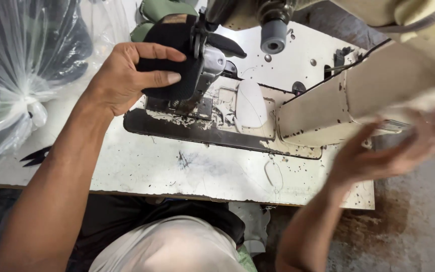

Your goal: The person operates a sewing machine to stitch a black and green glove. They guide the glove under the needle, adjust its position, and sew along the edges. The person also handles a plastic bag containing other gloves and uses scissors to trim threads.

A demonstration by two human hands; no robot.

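Worn white worktable (pixel 142 171) carries a cream industrial sewing machine (pixel 328 95). Black padded fabric piece (pixel 174 55) is pinched by the left hand (pixel 127 75), steadied at the needle. Right hand (pixel 393 151) is blurred, fingers spread, nothing held.

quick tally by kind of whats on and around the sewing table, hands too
hands: 2 (left hand, right hand, blurred)
black fabric piece: 1
sewing machine: 1
black scissors: 1
clear plastic bag: 1
green fabric pieces: 1 pile, number unclear
total: 7
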